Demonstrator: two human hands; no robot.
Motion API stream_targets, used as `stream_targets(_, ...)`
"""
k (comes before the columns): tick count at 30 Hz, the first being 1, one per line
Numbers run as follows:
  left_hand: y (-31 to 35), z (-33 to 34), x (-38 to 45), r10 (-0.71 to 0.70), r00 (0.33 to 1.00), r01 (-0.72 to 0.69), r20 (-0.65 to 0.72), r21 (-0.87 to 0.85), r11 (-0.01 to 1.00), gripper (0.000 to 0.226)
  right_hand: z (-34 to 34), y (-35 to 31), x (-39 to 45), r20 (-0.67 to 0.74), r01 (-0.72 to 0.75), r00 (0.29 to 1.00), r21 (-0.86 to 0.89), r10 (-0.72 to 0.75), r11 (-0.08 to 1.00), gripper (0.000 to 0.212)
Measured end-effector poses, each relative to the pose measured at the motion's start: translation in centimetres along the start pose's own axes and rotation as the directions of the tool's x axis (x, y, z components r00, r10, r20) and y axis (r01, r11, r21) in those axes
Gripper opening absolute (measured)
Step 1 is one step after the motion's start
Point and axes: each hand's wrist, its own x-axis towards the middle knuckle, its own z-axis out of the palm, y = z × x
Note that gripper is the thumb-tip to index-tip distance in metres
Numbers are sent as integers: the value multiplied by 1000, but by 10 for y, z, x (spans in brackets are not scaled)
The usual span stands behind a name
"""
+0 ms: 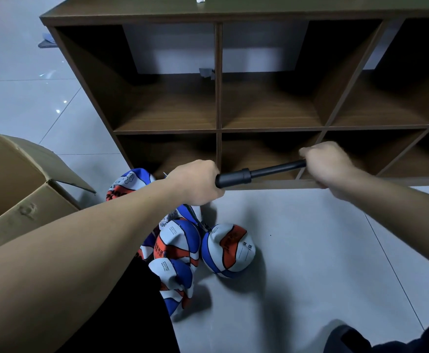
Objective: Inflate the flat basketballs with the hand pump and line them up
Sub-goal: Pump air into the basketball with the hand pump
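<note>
Gripping pump [246,175]: left hand [195,183], right hand [325,164] | grey tiled floor [323,250] | wooden shelf [218,103]

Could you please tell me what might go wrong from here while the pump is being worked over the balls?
1. The pump is held in mid-air by the left hand and right hand; no needle is visible in any ball, so strokes may inflate nothing.
2. The flat basketballs lie heaped together, so one could be skipped.
3. The right hand works close to the shelf edge and might knock it.

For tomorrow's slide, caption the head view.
Both hands, left and right, grip a black pump above flat basketballs.
</note>
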Motion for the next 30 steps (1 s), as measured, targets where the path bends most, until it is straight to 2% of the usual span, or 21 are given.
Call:
stream_targets(6, 8, 4, 3, 31, 1000, -31, 0, 53, 998, 22, 5, 6, -1, -99, -92, 989, 149, 108, 985, 17)
stream_targets(10, 16, 7, 3, 29, 999, -27, -44, 55, 998, 28, 27, 1, -8, -167, -81, 979, 211, 117, 974, 30)
stream_targets(20, 20, 6, -4, 70, 995, -59, -72, 134, 989, 25, 65, -5, -36, -65, -22, 997, 220, 37, 975, 42)
stream_targets(30, 21, 5, -2, 123, 990, -116, -65, 103, 988, 27, 71, -7, -43, 31, 70, 997, 161, -75, 985, 43)
